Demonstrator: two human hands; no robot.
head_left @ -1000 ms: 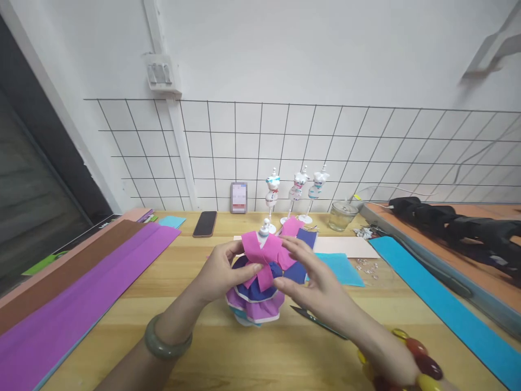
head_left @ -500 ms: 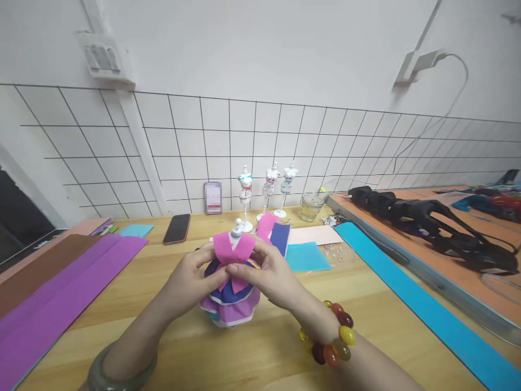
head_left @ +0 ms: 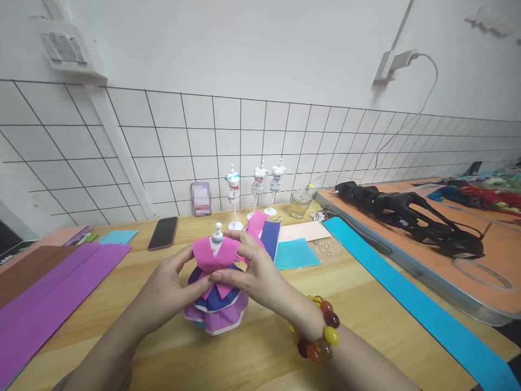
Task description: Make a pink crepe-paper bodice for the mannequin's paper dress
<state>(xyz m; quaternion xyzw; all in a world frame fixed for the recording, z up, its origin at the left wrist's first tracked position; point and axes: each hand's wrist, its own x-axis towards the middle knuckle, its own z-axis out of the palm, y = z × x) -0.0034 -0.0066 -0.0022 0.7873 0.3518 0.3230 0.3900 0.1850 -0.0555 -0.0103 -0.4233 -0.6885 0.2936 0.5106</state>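
Observation:
A miniature dress form (head_left: 218, 234) stands upright between my hands, its white neck and knob showing on top. It wears a layered paper dress (head_left: 222, 317) in blue and purple with white edging. A pink paper strip (head_left: 214, 255) wraps its shoulders and crosses at the front. My left hand (head_left: 175, 282) grips the strip at the waist with its thumb in front, its fingers behind and partly hidden. From the other side my right hand (head_left: 254, 269) pinches the same strip, its thumb meeting the left thumb at the waist.
Several white mini dress forms (head_left: 233, 190) stand by the tiled wall beside a propped phone (head_left: 201, 199) and a glass (head_left: 300, 204). A dark phone (head_left: 163, 233) lies left. Purple paper (head_left: 69, 293), blue paper strip (head_left: 407, 293) and blue sheet (head_left: 296, 253) lie around; black straps (head_left: 407, 217) rest right.
The camera view has turned slightly right, so everything appears further left. Both hands keep their hold on the pink strip at the waist, with little other movement.

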